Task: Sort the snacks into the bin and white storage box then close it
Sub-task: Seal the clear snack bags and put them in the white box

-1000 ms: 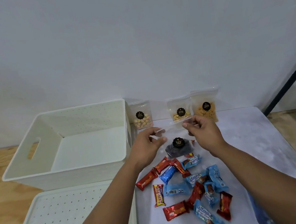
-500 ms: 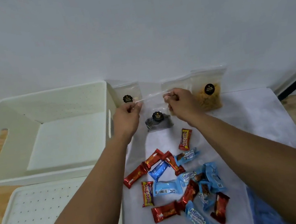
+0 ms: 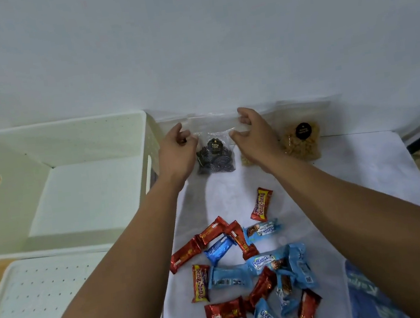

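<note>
Both hands at centre frame: left hand (image 3: 177,151) and right hand (image 3: 254,137), fingers curled, flank the dark cookie pouch (image 3: 215,155). Actual grip, can't tell. White storage box (image 3: 66,129) sits open, upper left

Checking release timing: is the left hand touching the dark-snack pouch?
Cannot tell. In the head view the left hand sits at the edge of the dark-snack pouch, fingers curled; the clear plastic hides any contact.
</note>
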